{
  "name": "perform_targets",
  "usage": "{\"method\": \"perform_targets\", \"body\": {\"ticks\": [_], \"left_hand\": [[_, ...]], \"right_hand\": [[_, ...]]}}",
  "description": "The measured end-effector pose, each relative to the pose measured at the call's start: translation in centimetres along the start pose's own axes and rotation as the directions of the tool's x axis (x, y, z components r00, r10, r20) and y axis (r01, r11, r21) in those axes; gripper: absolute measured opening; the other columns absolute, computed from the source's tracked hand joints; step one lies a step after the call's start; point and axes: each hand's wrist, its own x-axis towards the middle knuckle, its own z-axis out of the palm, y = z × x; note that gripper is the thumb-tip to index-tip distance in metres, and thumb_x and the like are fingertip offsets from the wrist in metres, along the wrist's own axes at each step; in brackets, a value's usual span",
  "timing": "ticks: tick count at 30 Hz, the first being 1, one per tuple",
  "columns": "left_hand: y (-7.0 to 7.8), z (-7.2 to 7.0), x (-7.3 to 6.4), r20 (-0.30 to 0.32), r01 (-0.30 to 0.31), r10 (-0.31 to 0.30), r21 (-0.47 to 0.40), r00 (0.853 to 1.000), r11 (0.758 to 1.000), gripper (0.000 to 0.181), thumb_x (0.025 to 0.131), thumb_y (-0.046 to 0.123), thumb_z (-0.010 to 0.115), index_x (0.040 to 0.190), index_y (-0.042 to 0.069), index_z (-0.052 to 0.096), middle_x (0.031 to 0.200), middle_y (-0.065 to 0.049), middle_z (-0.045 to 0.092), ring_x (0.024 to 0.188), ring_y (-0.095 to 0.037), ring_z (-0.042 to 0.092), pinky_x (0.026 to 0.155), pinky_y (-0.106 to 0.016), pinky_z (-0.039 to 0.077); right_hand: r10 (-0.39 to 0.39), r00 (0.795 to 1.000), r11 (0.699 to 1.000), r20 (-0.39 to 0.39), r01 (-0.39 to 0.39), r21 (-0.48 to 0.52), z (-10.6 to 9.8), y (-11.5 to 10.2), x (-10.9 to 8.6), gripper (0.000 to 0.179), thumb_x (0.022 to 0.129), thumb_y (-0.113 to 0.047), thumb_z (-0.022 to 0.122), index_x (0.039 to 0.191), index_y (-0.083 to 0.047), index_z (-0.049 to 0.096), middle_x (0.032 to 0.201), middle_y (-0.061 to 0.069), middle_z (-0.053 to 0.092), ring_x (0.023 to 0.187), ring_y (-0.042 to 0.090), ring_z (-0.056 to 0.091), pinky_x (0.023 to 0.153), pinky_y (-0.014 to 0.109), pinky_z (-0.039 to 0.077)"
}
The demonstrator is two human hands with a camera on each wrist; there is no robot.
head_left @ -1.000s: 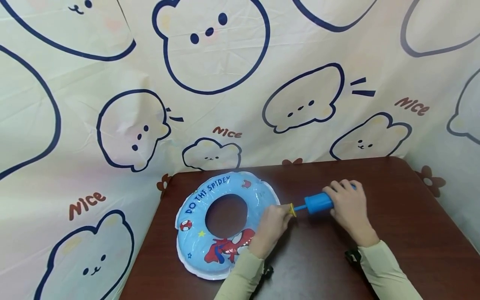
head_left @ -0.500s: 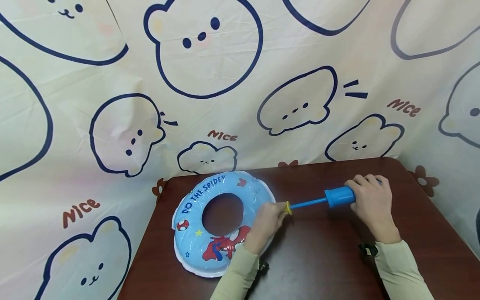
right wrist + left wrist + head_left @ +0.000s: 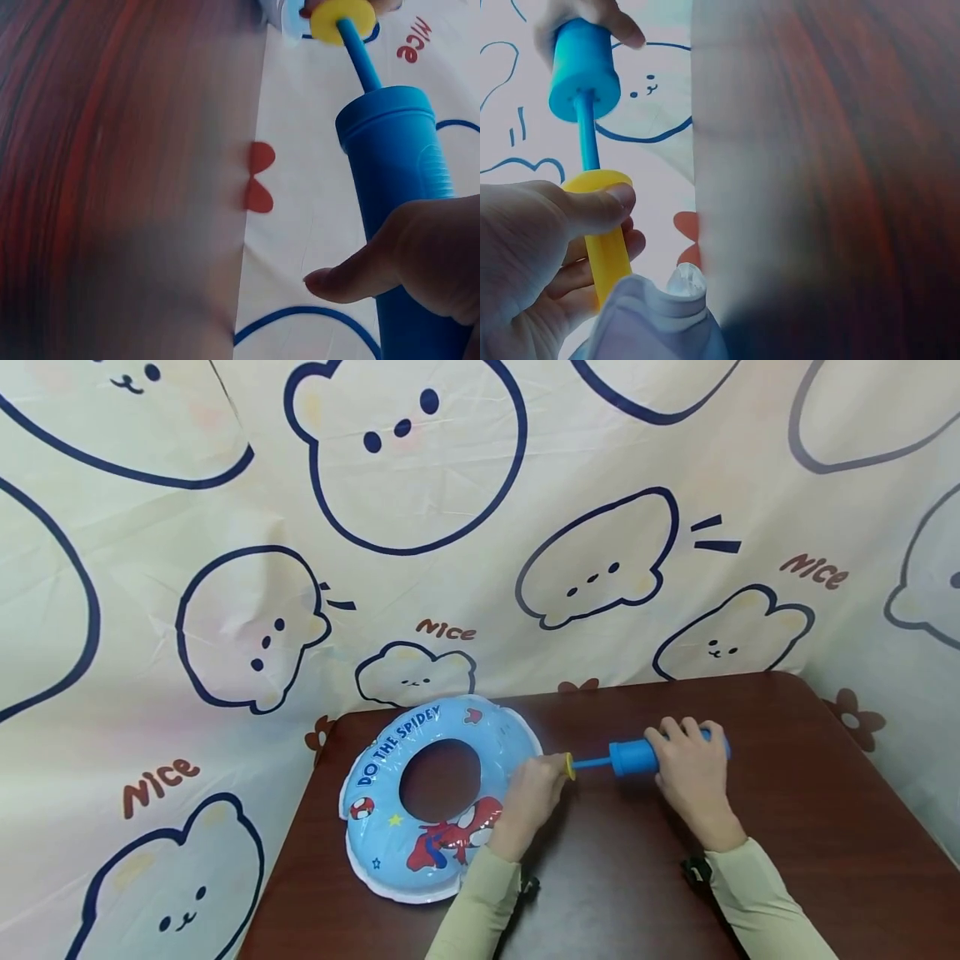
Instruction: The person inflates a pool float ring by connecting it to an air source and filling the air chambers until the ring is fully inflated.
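Note:
A light-blue inflatable swim ring [image 3: 442, 718] with cartoon prints and "DO THE SPIDEY" lettering rests on the table, tilted up slightly. At its right side my left hand [image 3: 532, 797] grips the yellow flanged end [image 3: 609, 255] of a hand pump, thumb over the flange. The pale edge of the ring [image 3: 660, 322] shows right at the yellow end's lower tip. From the flange a thin blue rod [image 3: 592, 763] runs into the pump's blue barrel [image 3: 632, 758]. My right hand [image 3: 693, 777] wraps round that barrel, its thumb [image 3: 352, 277] along the side.
The dark brown wooden table [image 3: 615, 885] extends in front of both arms. Behind its back edge hangs a pale cloth [image 3: 615, 452] printed with cartoon bears. Dark straps [image 3: 697, 870] sit at the wrists, over light green sleeves.
My right hand first drew the barrel to the right, lengthening the visible rod, then came back left, so less rod shows now. My left hand keeps its grip on the yellow end.

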Motion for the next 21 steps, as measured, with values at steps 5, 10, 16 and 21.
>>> {"method": "perform_targets", "body": {"ticks": [5,10,16,21], "left_hand": [[-0.1,0.1,0.2,-0.001,-0.005,0.005,-0.007,1.0,1.0,0.003,0.099,0.011,0.077,0.101,0.011,0.08,0.092,0.0,0.08,0.084,-0.012,0.078,0.081,-0.015,0.059],[0.2,0.2,0.0,-0.013,-0.012,0.011,-0.015,1.0,1.0,0.004,0.098,0.012,0.079,0.102,0.011,0.079,0.089,0.0,0.08,0.082,-0.012,0.077,0.079,-0.016,0.06],[1.2,0.1,-0.3,-0.009,0.019,-0.019,-0.002,1.0,1.0,0.008,0.101,0.016,0.076,0.108,0.016,0.079,0.093,0.003,0.08,0.078,-0.008,0.074,0.08,-0.018,0.06],[1.9,0.1,-0.5,0.01,0.065,-0.065,-0.016,0.998,0.998,0.008,0.1,0.018,0.078,0.107,0.015,0.08,0.091,0.003,0.08,0.075,-0.007,0.07,0.076,-0.016,0.058]], "right_hand": [[-0.017,1.0,1.0,-0.002,0.017,0.003,0.8,-1.9,0.8,0.043,0.069,-0.002,0.09,0.109,-0.009,0.077,0.104,0.018,0.071,0.096,0.04,0.062,0.091,0.064,0.047],[-0.048,0.999,0.999,-0.005,0.048,-0.008,1.6,-3.7,0.8,0.037,0.074,-0.001,0.087,0.108,-0.009,0.078,0.104,0.017,0.071,0.095,0.041,0.062,0.089,0.063,0.049],[-0.054,0.998,0.999,0.04,0.054,0.0,1.8,-4.2,0.4,0.044,0.071,-0.005,0.092,0.113,-0.011,0.078,0.109,0.016,0.072,0.101,0.04,0.063,0.093,0.063,0.049],[-0.039,0.994,0.999,0.098,0.037,0.027,1.4,-3.0,0.1,0.053,0.067,-0.009,0.097,0.116,-0.013,0.077,0.109,0.014,0.073,0.103,0.038,0.062,0.096,0.061,0.048]]}}
